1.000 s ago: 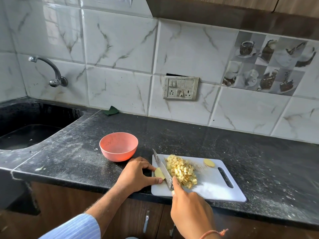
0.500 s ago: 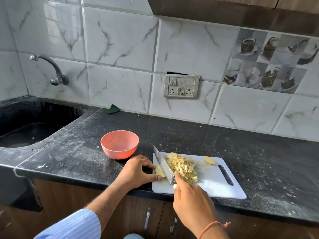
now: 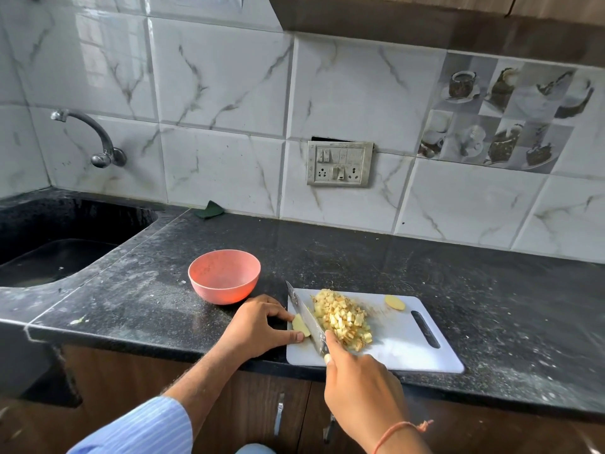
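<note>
The left hand [image 3: 258, 326] is pinching a ginger slice [image 3: 300, 325] steady on the cutting board [image 3: 402, 348] while the right hand [image 3: 357, 385] is gripping the knife [image 3: 306, 314], walling off the diced pile [image 3: 342, 319].

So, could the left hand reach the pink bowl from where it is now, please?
Probably yes: the left hand rests right beside the pink bowl, nothing lies between them, though it must first release the slice it holds.
</note>
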Action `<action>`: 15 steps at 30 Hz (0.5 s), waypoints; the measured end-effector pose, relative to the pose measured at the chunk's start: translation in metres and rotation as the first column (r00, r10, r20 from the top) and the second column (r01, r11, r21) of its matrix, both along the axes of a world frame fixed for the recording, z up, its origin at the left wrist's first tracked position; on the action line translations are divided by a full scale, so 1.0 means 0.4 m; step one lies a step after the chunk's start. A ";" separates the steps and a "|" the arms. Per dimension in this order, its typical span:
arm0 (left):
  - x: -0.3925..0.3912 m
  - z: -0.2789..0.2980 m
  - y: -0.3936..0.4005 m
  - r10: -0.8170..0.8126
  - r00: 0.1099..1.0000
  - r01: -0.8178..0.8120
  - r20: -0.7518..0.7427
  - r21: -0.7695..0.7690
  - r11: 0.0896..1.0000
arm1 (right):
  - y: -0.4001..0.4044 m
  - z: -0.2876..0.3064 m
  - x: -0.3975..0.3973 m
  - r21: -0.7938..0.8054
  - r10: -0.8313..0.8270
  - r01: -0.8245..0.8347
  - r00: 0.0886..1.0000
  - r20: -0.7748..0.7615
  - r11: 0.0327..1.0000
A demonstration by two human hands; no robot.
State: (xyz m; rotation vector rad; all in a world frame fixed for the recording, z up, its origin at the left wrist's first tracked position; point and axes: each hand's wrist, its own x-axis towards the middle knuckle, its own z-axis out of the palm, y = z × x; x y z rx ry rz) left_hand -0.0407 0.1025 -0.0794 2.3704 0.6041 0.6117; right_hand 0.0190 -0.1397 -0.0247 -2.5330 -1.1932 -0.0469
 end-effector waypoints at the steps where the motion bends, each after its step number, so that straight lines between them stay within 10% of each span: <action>1: 0.000 0.000 0.000 0.002 1.000 -0.002 0.002 -0.002 1.000 | -0.008 -0.001 0.000 0.010 -0.003 0.003 1.000 -0.006 1.000; 15: -0.003 -0.001 -0.002 0.007 1.000 -0.007 0.027 -0.015 1.000 | 0.004 0.013 0.007 0.094 -0.031 0.034 0.999 -0.034 0.995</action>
